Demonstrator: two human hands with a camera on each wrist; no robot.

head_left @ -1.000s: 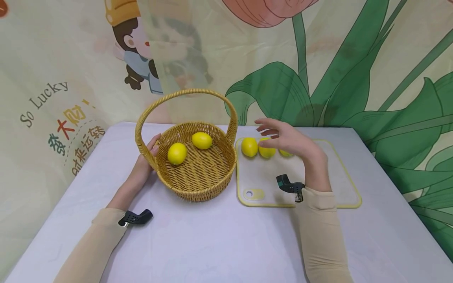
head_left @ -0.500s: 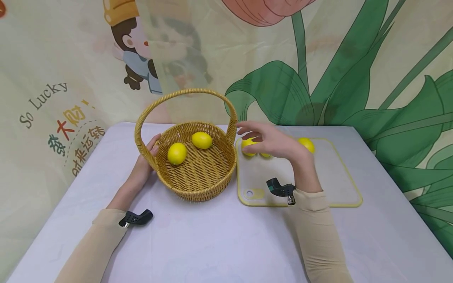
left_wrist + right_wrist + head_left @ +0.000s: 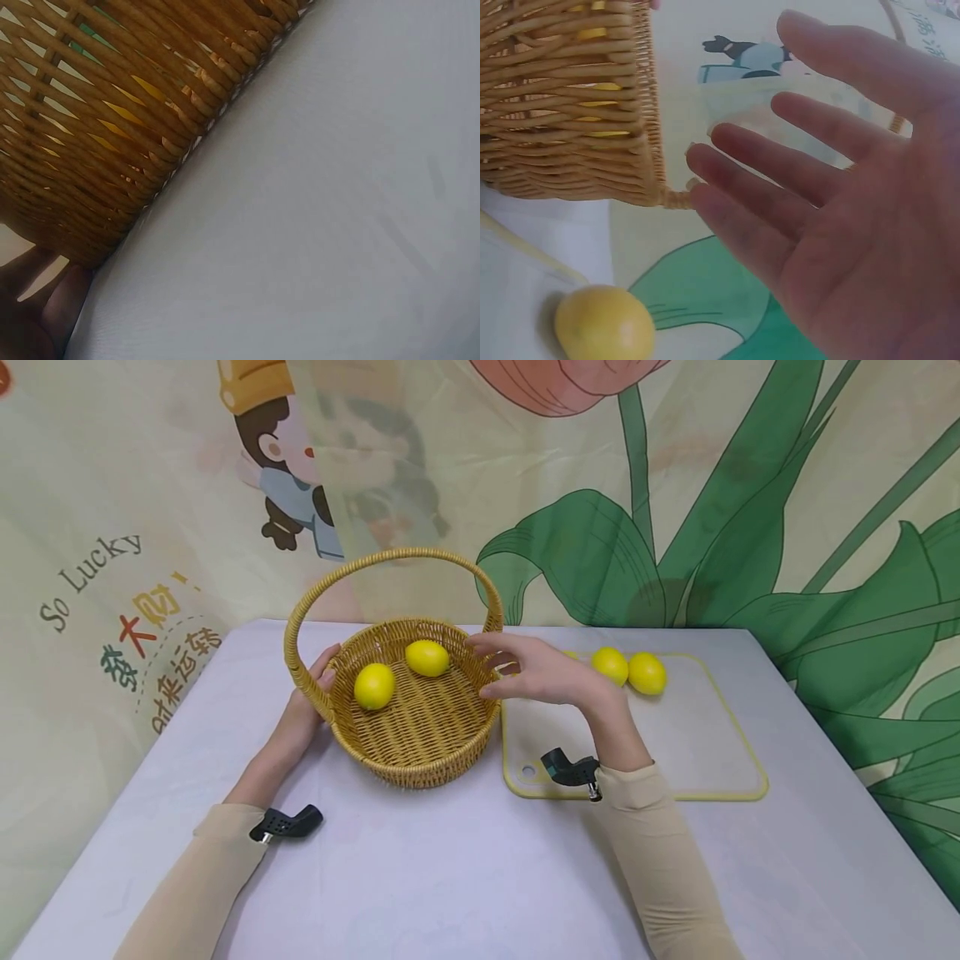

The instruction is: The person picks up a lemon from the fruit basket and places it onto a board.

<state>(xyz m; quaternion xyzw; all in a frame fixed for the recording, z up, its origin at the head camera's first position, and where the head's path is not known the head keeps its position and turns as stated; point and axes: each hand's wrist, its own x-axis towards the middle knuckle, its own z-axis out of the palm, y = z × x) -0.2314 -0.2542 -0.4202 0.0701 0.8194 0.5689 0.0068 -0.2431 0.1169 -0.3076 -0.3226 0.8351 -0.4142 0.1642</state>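
Over the last half second the right hand (image 3: 543, 672) has shifted leftward, from above the cutting board (image 3: 697, 743) to the right side of the wicker basket (image 3: 427, 770). Two lemons at the board's far side, a nearer lemon (image 3: 610, 667) and its right-hand neighbour (image 3: 647, 673), now both show, where only the rightmost did before; the pair farther left has gone behind the hand. The basket and the left hand (image 3: 302, 706) have stayed put.

The right hand is open, fingers apart and slightly bent, the palm bare in its own wrist view. Its fingertips overlap the basket's right rim as seen from the head, though whether they actually touch the wicker is hard to say from these angles. The left hand holds the basket's left side, fingers curved against the outer wall beside the handle (image 3: 397, 553).

Counted up: one basket, one board, two hands. Inside the basket lie two lemons, one at the left (image 3: 374, 686) and one toward the back (image 3: 427, 658). On the board the head view gives two, and the right wrist view shows a lemon (image 3: 604, 324) beside the basket (probably one of the hidden pair).
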